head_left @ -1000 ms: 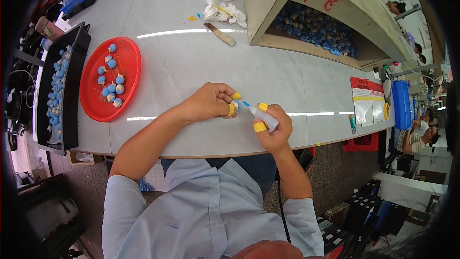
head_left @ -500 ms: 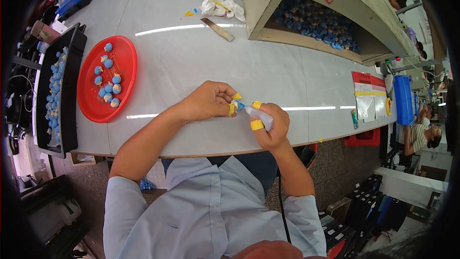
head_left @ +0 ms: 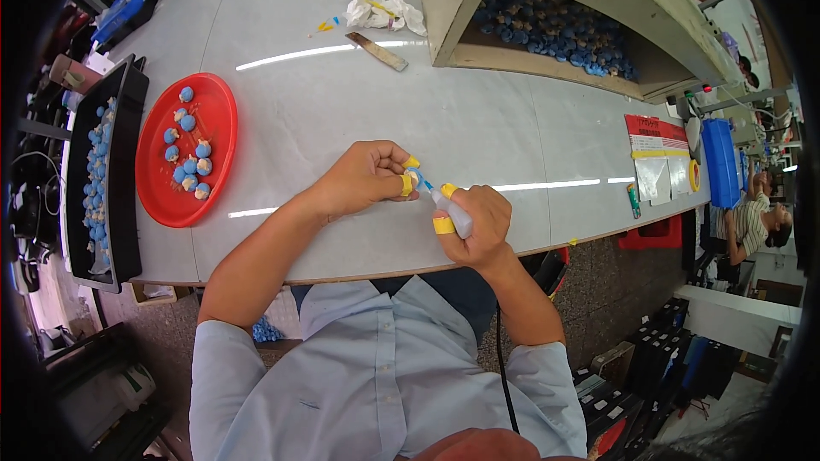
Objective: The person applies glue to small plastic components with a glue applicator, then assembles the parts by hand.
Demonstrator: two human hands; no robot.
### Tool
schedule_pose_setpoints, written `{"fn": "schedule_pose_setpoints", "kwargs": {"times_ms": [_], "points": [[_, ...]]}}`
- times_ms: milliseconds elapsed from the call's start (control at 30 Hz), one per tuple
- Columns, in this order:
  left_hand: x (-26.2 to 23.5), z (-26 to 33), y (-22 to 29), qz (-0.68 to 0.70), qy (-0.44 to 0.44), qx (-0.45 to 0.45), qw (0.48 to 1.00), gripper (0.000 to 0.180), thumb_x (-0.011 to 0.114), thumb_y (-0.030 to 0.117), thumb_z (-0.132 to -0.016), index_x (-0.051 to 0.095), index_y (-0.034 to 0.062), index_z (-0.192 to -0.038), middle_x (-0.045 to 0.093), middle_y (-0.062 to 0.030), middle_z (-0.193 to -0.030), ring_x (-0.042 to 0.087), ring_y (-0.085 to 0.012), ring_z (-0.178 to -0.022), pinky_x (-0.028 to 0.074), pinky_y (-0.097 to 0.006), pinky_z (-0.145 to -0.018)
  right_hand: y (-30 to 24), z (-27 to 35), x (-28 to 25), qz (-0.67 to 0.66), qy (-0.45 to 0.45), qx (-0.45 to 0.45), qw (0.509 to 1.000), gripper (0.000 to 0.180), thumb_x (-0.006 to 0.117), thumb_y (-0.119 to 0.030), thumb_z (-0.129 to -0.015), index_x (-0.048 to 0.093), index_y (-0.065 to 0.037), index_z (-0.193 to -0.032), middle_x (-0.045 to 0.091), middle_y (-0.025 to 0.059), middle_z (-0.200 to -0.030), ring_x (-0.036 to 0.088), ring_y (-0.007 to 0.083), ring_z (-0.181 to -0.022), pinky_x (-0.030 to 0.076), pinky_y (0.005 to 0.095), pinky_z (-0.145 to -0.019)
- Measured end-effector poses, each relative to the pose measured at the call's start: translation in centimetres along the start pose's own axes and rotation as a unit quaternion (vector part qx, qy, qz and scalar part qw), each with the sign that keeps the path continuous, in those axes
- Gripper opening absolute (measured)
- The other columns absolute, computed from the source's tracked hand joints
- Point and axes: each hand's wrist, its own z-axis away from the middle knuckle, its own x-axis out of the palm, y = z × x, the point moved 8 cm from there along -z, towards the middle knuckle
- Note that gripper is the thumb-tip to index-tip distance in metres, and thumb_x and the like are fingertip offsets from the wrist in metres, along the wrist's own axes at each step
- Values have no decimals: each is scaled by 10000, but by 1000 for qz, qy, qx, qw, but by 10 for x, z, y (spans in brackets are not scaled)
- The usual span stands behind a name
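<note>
Presently, near tabletop [head_left: 359, 119] edge: left hand [head_left: 369, 177] pinching a small blue piece [head_left: 413, 177], right hand [head_left: 475, 224] wrapped around a nozzle bottle [head_left: 451, 212] at four o'clock; squeezing too hard risks flooding piece and taped fingers [head_left: 443, 225].

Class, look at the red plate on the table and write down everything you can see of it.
The red plate is round, shallow and glossy, plastic by its look, with a raised rim. It lies flat on the pale table, left of the left hand and beside a black tray. About a dozen small blue pieces, some pale-tipped, lie loosely clustered in it. No hand touches it.
</note>
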Motion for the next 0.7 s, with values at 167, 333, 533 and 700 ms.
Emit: {"fn": "schedule_pose_setpoints", "kwargs": {"times_ms": [167, 333, 533, 700], "points": [[0, 0, 2, -14, 4, -2, 1000, 262, 620, 5, -872, 540, -60, -1113, 630, -118, -1031, 693, -205, -934, 568, -282, -834, 0, 3, 1, 19, 6, -19, 1000, 276, 744, -86, -696, 592, -3, -912, 503, 65, -617, 453, 216, -468, 342, 326, -457], [-2, -1, 2, -20, 6, 17, 1000, 271, 623, 17, -877, 542, -64, -1123, 626, -119, -1028, 692, -208, -942, 561, -268, -811, -3, 2, 1, 24, 10, -27, 999, 283, 747, -96, -698, 592, -5, -916, 502, 65, -614, 457, 211, -463, 340, 322, -447], [-3, 0, 0, -14, 11, 23, 1000, 281, 641, 32, -880, 543, -64, -1126, 623, -127, -1039, 692, -217, -947, 560, -269, -812, -9, 1, 2, 21, -13, -31, 999, 287, 750, -106, -701, 595, -1, -918, 515, 67, -617, 474, 210, -460, 351, 322, -441], [-2, 1, -1, -21, 10, 18, 1000, 279, 641, 16, -876, 541, -64, -1123, 626, -130, -1042, 690, -213, -949, 559, -266, -822, -6, 3, 2, 15, 8, -34, 999, 293, 751, -99, -699, 591, 4, -921, 502, 63, -610, 464, 207, -456, 345, 323, -440]]}}
